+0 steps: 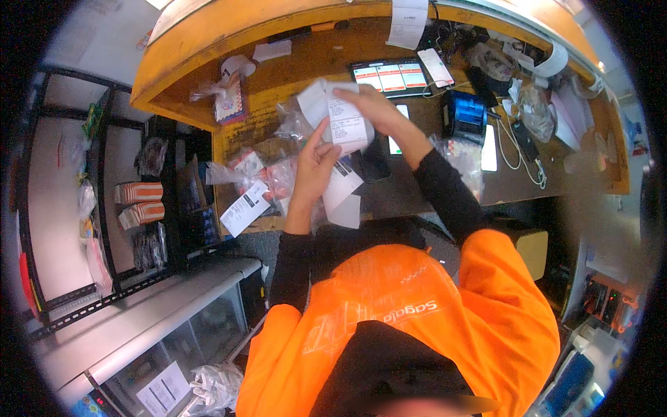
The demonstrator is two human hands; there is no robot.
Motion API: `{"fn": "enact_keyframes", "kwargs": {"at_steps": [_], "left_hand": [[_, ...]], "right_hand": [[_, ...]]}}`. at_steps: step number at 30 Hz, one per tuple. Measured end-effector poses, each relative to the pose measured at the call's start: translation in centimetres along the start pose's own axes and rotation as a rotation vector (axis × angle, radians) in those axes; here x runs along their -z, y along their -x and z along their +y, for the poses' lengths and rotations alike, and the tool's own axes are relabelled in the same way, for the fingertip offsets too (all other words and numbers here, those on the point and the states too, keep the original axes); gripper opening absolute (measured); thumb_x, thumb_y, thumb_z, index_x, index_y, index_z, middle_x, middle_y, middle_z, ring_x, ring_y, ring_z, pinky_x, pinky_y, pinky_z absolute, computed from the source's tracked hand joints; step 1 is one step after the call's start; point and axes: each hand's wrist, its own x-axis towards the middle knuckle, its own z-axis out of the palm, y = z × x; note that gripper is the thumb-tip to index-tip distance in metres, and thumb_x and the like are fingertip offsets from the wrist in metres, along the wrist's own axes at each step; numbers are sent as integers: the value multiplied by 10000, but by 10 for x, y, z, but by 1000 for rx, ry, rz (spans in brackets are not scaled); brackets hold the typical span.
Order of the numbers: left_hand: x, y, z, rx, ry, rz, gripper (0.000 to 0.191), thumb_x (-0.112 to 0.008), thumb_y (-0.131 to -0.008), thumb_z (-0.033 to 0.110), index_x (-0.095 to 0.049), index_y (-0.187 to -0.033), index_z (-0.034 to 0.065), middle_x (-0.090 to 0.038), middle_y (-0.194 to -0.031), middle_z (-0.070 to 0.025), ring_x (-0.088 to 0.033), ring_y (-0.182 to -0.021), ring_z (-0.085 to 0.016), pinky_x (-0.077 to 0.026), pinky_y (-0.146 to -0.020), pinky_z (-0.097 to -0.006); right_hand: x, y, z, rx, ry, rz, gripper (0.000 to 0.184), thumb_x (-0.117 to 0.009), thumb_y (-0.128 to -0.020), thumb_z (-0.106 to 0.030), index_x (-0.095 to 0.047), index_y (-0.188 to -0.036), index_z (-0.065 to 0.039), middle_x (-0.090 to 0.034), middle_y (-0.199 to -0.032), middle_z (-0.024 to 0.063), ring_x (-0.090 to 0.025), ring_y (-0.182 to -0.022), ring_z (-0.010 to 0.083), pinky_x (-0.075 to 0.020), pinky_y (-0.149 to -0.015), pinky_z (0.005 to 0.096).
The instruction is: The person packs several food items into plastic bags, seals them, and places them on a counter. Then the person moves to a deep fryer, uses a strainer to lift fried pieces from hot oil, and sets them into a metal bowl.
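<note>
Above the front part of the desk, several paper slips (348, 127) with printed lines are held up between my hands. My right hand (374, 107) grips their upper edge, its thumb lying over the printed face. At the lower left edge, my left hand (317, 169) holds the slips, with the index finger stretched along the paper. Beneath the left wrist and forearm lie clear plastic bags with red-and-white contents (279, 177). A printed label (245, 208) rests on these bags, and another white slip (341, 182) hangs below my left hand.
A tablet with a lit screen (391, 78) lies beyond my right hand, beside a white phone (435, 68). A blue-and-black device, perhaps a label printer (465, 117), stands to the right among cables (513, 148). The desk's raised wooden rim (172, 68) curves around the back.
</note>
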Motion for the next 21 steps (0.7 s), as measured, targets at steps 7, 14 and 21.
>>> {"fn": "enact_keyframes", "kwargs": {"at_steps": [7, 14, 21], "left_hand": [[17, 13, -47, 71, -225, 62, 561, -552, -888, -54, -383, -1417, 26, -636, -1174, -166, -638, -987, -194, -518, -849, -296], [11, 17, -96, 92, -356, 55, 460, -590, -879, 28, -481, -1325, 0, -679, -1038, -142, -656, -941, -203, -518, -799, -322], [12, 19, -120, 120, -499, -60, 373, -573, -881, 9, -515, -1247, -37, -692, -1044, -146, -660, -898, -180, -512, -782, -300]], "right_hand": [[6, -26, -40, 98, -435, -258, 512, -388, -1014, -417, -477, -1318, -16, -598, -1244, 135, -598, -1098, 239, -455, -979, 394], [9, 4, -66, 150, -395, -280, 542, -285, -1036, -388, -354, -1428, -19, -513, -1355, 210, -549, -1206, 303, -458, -1005, 412], [19, 40, -81, 247, -285, -177, 492, -300, -1036, -292, -358, -1397, 37, -522, -1341, 229, -565, -1184, 308, -460, -1005, 412]]}}
